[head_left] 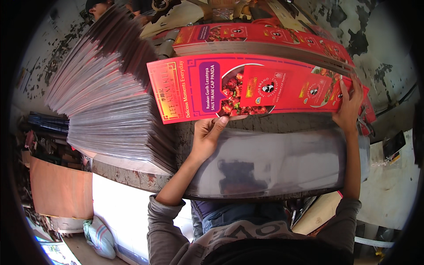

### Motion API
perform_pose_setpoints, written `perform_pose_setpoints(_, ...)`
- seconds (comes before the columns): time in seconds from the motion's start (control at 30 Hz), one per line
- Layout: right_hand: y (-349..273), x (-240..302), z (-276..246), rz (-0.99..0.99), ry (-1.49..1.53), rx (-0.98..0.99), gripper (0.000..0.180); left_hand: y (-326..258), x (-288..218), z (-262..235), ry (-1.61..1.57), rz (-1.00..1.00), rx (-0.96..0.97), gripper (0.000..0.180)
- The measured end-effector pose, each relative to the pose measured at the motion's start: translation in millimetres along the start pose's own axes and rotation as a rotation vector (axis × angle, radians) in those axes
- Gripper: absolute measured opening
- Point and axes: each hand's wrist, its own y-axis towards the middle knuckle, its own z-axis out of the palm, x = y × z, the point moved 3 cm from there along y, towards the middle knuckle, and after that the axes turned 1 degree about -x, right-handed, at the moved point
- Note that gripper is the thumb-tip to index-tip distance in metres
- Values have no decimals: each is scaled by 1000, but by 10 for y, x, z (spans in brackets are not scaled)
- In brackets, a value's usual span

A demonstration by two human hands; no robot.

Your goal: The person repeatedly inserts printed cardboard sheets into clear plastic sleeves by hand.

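Note:
A long red printed card sheet [291,99], with pictures of food and a purple panel, is held slightly raised over the table. My left hand [207,134] pinches its lower edge, thumb on top. At the sheet's right end, my right hand [350,106] grips with the thumb and fingers closed on it. Just behind lies a stack of similar red sheets [247,47], partly covered by the held one. Between my forearms, a glossy transparent plastic sheet [282,163] lies along the near table edge; whether it is one layer or several I cannot tell.
A tall fanned pile of plastic-covered sheets [119,132] rises at the left of the dark worn tabletop [128,170]. Further left stand a brown board [62,190] and, on the floor, a striped sack [99,238]. Another person [99,9] is partly visible at the far left.

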Motion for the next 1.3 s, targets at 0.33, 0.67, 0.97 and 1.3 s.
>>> perform_pose_setpoints(0.33, -19, -17, -8, 6, -9, 11, 84, -17, -20, -42, 77, -4, 47, 19)
perform_pose_setpoints(0.67, -32, 149, -61, -98, 92, 209, 110, 71, -367, -101, -116, 60, 4, 26)
perform_pose_setpoints(0.97, 403, 723, -212, 108, 430, 481, 106, -50, -607, -409, -93, 77, -271, 25)
perform_pose_setpoints(1.3, 483, 121, -344, 482, 524, 361, 37, -552, -510, -240, 1467, 105, 600, 85)
